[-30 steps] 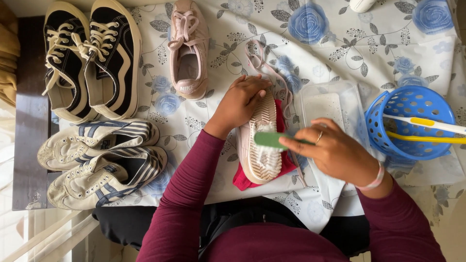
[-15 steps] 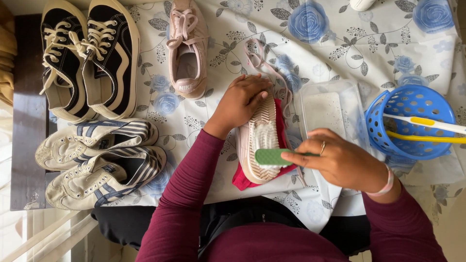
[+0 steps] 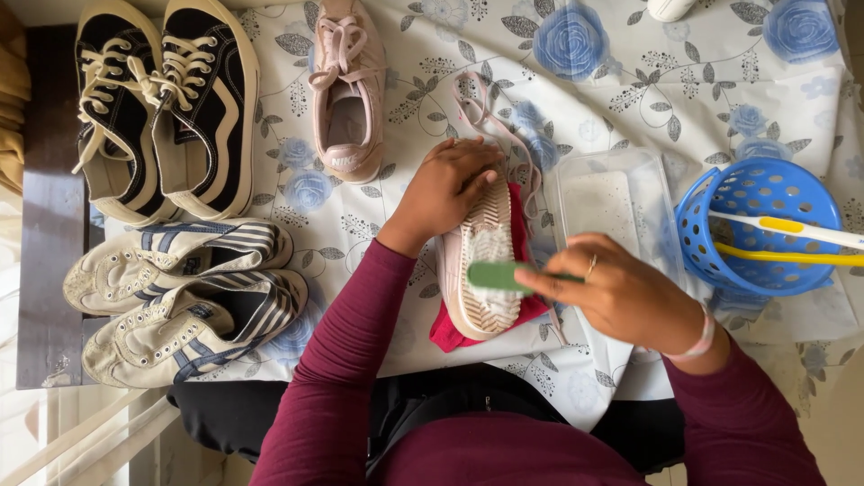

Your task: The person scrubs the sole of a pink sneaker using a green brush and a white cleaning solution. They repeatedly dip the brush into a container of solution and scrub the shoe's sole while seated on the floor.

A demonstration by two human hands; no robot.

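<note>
L hand (image 3: 450, 184) is lying flat, fingers spread, pressing on the upturned pink shoe (image 3: 481, 261), which is resting sole-up on a red cloth (image 3: 450, 331) mid tabletop (image 3: 648, 81). R hand (image 3: 621, 292) is pinching a green brush (image 3: 498, 275), bristles touching the foamy sole. Clear tray (image 3: 612, 198) is sitting just beside the shoe w/ a blue basket (image 3: 765, 193) further right; other pink shoe (image 3: 346, 90), black pair (image 3: 166, 108) & striped pair (image 3: 180, 297) are lying to the left.

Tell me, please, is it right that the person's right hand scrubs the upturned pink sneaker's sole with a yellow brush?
Not quite: the brush is green, not yellow, as the head view shows. The right hand does hold it on the upturned pink sneaker's sole.
</note>
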